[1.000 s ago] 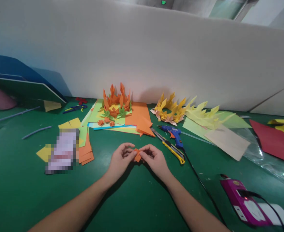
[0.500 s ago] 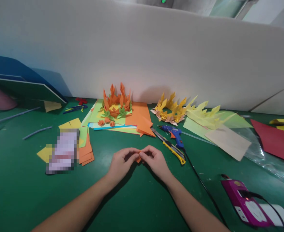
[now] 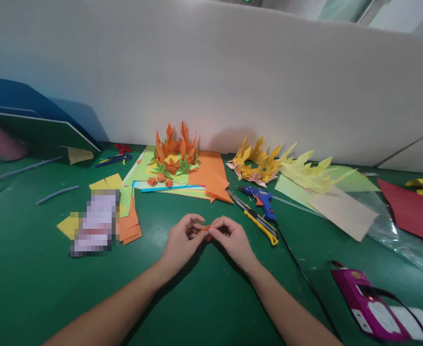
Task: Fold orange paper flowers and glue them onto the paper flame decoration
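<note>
Between my fingertips is a small folded piece of orange paper [image 3: 207, 234], mostly hidden by the fingers. My left hand [image 3: 184, 242] pinches its left side, with the other fingers curled and slightly raised. From the right, my right hand [image 3: 232, 240] pinches the same paper between thumb and forefinger. Beyond my hands stands an orange folded-paper crown [image 3: 175, 151], with small orange paper flowers [image 3: 160, 180] in front of it. To the right of my right hand lie a yellow utility knife [image 3: 260, 226] and a blue hot glue gun [image 3: 264, 201].
A yellow paper crown [image 3: 255, 161] and a pale yellow spiked strip [image 3: 310, 170] lie near the wall. At left is a blurred-out phone-like object [image 3: 95, 223] beside orange paper squares [image 3: 130, 226]. A magenta power strip [image 3: 368, 300] sits at right; the glue gun's black cord [image 3: 305, 278] crosses the table.
My left forefinger has lifted away from the thumb a little, showing more of the orange paper. Both hands stay in nearly the same place. The view has shifted slightly.
</note>
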`<state>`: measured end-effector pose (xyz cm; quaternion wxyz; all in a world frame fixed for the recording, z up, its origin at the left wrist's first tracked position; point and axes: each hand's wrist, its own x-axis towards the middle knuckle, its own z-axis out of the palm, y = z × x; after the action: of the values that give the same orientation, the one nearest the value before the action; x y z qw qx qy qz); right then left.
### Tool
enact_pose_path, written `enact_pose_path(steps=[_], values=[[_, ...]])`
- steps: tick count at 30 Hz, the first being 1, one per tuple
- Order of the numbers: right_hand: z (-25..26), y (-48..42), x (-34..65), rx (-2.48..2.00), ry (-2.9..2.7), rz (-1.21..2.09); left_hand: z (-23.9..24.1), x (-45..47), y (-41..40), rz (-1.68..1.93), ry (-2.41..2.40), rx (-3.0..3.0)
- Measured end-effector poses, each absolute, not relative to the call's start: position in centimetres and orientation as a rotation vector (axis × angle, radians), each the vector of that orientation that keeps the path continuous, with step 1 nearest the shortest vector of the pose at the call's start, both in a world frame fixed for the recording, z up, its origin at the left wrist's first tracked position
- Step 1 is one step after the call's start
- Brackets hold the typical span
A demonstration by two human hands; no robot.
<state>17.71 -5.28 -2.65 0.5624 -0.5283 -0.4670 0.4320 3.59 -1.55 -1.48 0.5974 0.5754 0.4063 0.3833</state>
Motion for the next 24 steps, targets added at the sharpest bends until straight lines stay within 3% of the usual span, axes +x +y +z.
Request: enact_pose_path(steps=[24], values=[[-2.16, -5.35, 17.74, -1.325, -1.13, 1.077, -0.84, 3.92, -1.41, 0.731, 0.894, 1.271]])
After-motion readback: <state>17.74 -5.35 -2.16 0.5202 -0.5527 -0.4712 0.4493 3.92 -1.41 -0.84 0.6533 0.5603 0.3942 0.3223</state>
